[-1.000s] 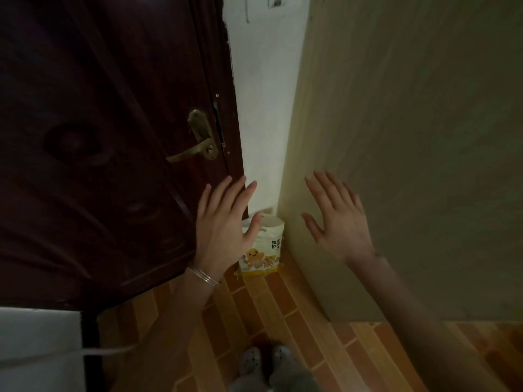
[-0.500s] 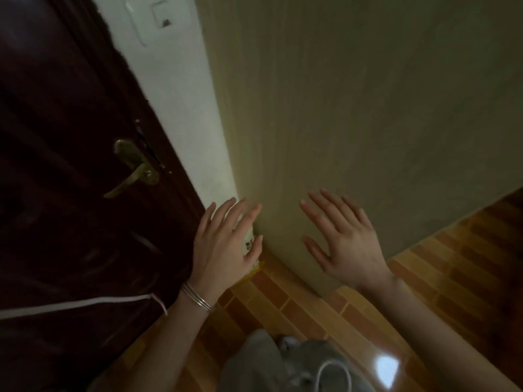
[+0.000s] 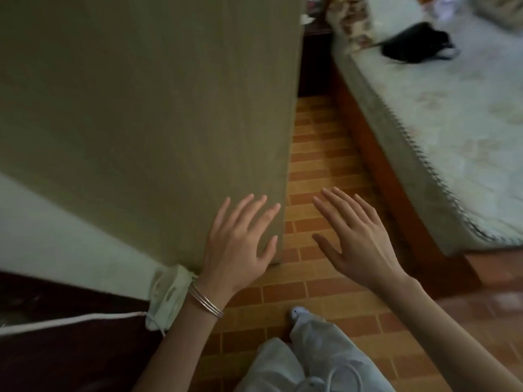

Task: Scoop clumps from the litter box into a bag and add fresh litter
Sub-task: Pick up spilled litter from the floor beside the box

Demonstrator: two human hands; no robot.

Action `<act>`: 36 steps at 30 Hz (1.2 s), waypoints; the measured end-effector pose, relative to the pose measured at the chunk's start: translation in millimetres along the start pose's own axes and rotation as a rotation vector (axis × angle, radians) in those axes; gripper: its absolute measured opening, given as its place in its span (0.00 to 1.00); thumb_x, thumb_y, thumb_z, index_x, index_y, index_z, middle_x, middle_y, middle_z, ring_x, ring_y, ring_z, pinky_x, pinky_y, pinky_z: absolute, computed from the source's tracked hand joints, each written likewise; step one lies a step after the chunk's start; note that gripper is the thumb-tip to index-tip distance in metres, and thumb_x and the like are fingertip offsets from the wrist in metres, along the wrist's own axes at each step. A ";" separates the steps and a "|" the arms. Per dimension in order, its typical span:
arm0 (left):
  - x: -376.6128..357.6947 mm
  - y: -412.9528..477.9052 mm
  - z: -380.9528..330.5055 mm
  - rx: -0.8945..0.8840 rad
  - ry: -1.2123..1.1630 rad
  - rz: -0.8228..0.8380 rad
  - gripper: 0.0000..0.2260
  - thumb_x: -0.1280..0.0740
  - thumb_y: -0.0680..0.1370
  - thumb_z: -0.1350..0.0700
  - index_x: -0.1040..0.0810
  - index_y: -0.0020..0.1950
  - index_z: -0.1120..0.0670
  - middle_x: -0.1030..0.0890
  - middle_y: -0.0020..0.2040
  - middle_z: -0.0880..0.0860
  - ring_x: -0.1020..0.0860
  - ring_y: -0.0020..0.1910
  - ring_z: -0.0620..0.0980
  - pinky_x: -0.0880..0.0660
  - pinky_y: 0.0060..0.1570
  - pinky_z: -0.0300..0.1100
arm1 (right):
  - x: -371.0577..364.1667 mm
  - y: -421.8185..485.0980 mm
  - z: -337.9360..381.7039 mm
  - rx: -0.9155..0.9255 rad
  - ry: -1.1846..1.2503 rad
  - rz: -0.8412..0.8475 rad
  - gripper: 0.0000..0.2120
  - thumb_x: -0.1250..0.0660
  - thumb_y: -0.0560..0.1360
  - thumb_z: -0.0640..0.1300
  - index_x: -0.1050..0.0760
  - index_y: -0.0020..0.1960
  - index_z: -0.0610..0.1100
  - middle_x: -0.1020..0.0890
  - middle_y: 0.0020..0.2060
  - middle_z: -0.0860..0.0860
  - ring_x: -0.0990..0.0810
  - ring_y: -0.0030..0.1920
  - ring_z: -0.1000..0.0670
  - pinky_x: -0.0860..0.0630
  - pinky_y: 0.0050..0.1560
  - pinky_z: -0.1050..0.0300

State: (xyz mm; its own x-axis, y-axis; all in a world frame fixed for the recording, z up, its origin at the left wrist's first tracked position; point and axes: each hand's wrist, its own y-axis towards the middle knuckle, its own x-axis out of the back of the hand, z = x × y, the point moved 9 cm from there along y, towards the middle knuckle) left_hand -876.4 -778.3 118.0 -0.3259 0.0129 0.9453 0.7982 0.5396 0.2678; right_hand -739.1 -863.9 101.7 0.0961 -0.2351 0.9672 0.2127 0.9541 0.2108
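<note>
My left hand (image 3: 240,244) is held out in front of me, fingers spread and straight, holding nothing, with bangles on the wrist. My right hand (image 3: 356,239) hovers beside it, also spread and empty, above the brick-pattern floor (image 3: 319,154). A pale bag (image 3: 167,295) stands on the floor in the corner at the base of the olive cabinet, just left of my left wrist; its print is blurred. No litter box or scoop is in view.
A tall olive cabinet side (image 3: 147,108) fills the upper left. A bed with a pale mattress (image 3: 441,131) and wooden frame runs along the right, with a black object (image 3: 416,43) on it. A dark door (image 3: 56,349) is at lower left. A narrow floor strip lies between.
The view has swung right, away from the door and its handle, toward the aisle and bed. Both hands stay spread and empty; the bag now sits left of my left wrist.
</note>
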 end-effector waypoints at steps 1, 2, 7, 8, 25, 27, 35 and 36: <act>-3.2 7.9 -15.1 -0.055 -0.011 0.005 0.22 0.42 0.77 0.46 0.29 0.69 0.49 0.27 0.68 0.51 0.32 0.69 0.51 0.38 0.69 0.56 | 6.9 -13.3 -12.3 -0.053 -0.005 -0.008 0.28 0.47 0.77 0.59 0.40 0.73 0.48 0.35 0.72 0.48 0.42 0.73 0.48 0.41 0.71 0.43; -7.3 15.6 -31.2 -0.111 -0.021 0.014 0.22 0.42 0.77 0.46 0.29 0.69 0.49 0.27 0.68 0.51 0.32 0.69 0.51 0.38 0.69 0.57 | 13.7 -26.7 -24.5 -0.104 -0.020 -0.014 0.28 0.47 0.77 0.59 0.41 0.74 0.48 0.35 0.72 0.48 0.41 0.73 0.48 0.40 0.70 0.42; -30.4 46.7 -124.2 -0.391 -0.098 0.050 0.22 0.42 0.76 0.46 0.29 0.70 0.49 0.27 0.68 0.52 0.32 0.69 0.52 0.39 0.69 0.58 | 61.2 -103.0 -89.3 -0.376 -0.088 -0.140 0.27 0.46 0.77 0.58 0.38 0.72 0.47 0.33 0.71 0.48 0.38 0.72 0.48 0.39 0.69 0.42; -34.0 51.9 -143.6 -0.439 -0.104 0.047 0.22 0.42 0.76 0.46 0.29 0.69 0.49 0.26 0.67 0.53 0.31 0.68 0.52 0.37 0.68 0.59 | 71.3 -120.4 -101.8 -0.431 -0.100 -0.176 0.27 0.46 0.77 0.57 0.37 0.72 0.47 0.33 0.70 0.48 0.37 0.71 0.48 0.38 0.69 0.42; -120.9 73.4 -500.7 -0.883 -0.237 0.103 0.23 0.42 0.76 0.45 0.30 0.69 0.50 0.26 0.67 0.53 0.30 0.67 0.53 0.36 0.67 0.57 | 136.4 -423.7 -290.7 -0.990 -0.260 -0.246 0.27 0.43 0.76 0.55 0.39 0.73 0.46 0.34 0.71 0.48 0.40 0.73 0.48 0.45 0.73 0.46; -135.4 71.1 -545.6 -0.924 -0.240 0.124 0.23 0.43 0.76 0.45 0.30 0.70 0.50 0.26 0.67 0.53 0.29 0.67 0.53 0.35 0.66 0.57 | 140.5 -456.2 -314.0 -1.035 -0.283 -0.213 0.28 0.42 0.76 0.55 0.39 0.73 0.46 0.35 0.71 0.48 0.41 0.73 0.49 0.47 0.73 0.46; -160.5 63.3 -688.5 -1.043 -0.258 0.165 0.24 0.44 0.76 0.44 0.29 0.70 0.49 0.25 0.66 0.52 0.29 0.66 0.53 0.37 0.67 0.56 | 182.4 -555.7 -381.5 -1.125 -0.294 -0.268 0.26 0.44 0.76 0.57 0.35 0.70 0.46 0.31 0.69 0.48 0.36 0.71 0.47 0.38 0.69 0.40; -162.9 64.1 -701.7 -1.056 -0.253 0.175 0.24 0.44 0.76 0.43 0.29 0.70 0.49 0.25 0.66 0.52 0.29 0.66 0.53 0.37 0.68 0.56 | 187.5 -564.4 -389.5 -1.137 -0.296 -0.267 0.26 0.45 0.76 0.58 0.35 0.70 0.46 0.31 0.69 0.48 0.35 0.71 0.46 0.38 0.68 0.39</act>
State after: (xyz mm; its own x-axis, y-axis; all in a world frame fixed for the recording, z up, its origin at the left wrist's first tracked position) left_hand -416.6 -1336.5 111.8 -0.1638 0.2558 0.9527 0.8357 -0.4773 0.2718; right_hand -462.5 -1518.7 108.9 -0.2768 -0.2071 0.9383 0.9413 0.1381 0.3082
